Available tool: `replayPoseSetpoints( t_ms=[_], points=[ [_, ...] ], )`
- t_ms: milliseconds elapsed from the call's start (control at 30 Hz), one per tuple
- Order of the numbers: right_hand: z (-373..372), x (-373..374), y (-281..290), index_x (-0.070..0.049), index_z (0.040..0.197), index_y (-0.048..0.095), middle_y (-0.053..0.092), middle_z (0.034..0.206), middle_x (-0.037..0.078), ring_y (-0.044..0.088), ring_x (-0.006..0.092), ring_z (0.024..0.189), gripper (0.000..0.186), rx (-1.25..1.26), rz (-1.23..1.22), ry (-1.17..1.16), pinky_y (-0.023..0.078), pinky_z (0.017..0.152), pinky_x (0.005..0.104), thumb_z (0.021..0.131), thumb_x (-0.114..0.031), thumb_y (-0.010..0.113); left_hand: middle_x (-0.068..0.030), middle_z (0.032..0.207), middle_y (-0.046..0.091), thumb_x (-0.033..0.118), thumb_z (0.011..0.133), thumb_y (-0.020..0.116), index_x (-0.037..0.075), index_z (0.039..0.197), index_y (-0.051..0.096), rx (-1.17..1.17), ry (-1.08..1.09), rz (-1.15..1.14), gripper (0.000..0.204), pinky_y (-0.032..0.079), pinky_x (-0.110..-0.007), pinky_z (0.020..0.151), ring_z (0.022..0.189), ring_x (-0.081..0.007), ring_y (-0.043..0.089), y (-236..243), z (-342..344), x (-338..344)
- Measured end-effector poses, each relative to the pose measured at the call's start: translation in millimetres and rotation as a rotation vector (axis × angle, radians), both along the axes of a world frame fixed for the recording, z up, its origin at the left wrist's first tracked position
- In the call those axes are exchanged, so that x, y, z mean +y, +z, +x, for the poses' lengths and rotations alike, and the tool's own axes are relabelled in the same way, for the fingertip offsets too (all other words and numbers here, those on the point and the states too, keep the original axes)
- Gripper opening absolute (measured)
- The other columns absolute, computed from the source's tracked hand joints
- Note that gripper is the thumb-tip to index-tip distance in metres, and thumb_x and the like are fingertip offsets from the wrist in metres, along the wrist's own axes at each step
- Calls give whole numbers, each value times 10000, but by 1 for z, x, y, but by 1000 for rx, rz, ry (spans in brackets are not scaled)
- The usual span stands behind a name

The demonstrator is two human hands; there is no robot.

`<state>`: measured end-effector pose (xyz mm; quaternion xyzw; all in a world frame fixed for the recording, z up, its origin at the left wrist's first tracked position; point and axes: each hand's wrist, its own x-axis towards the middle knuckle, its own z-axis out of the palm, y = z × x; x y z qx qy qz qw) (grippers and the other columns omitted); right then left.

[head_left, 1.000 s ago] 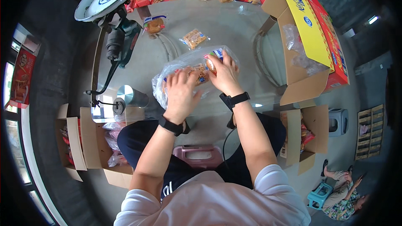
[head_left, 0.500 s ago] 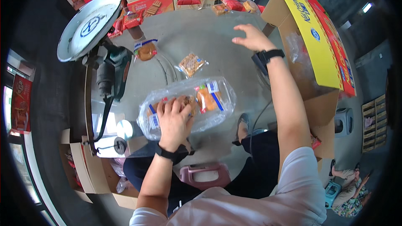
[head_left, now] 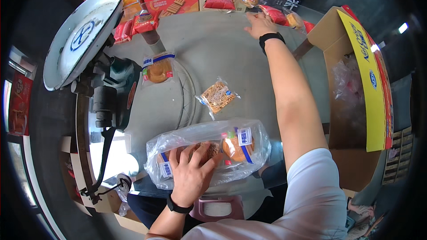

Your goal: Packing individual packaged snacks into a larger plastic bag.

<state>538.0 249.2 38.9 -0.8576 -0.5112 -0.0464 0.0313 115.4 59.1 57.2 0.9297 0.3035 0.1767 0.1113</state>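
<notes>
- Currently, the left hand (head_left: 192,173) rests on a clear plastic bag (head_left: 155,155), its fingers spread apart.
- That bag lies at the table's (head_left: 249,62) near side, with a wrapped bun (head_left: 235,147) at its right end and a brown snack (head_left: 205,150) by the fingers.
- The right hand (head_left: 260,26) is at the far edge, close to a red packet (head_left: 273,14); whether its fingers grip anything, I cannot tell.
- Just beyond the bag lies 1 square snack packet (head_left: 218,96).
- At the right stands 1 open carton (head_left: 337,129).

Glass table (head_left: 240,49), plastic bag (head_left: 227,173), snacks (head_left: 218,97), scale (head_left: 118,82)
</notes>
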Motion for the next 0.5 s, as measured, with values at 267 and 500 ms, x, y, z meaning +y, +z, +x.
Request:
replayPoseSetpoints(
  t_ms=[267,500],
  points=[
    [3,-23,-27,-179,1343,489,466,1360,127,360,363,1312,547,-86,137,60,387,1047,450,845,-311,672,-20,1188,577,201,728,760,250,967,705,-28,-11,7,250,312,-529,992,1118,-260,520,1,1,-1],
    [-66,-162,2,-155,1223,569,532,1241,103,500,342,1134,504,106,120,348,468,947,421,756,-198,754,-23,1229,560,184,692,748,268,1057,686,-18,-34,-21,379,284,-555,1037,1167,-269,497,-1,-7,-10]
  ],
)
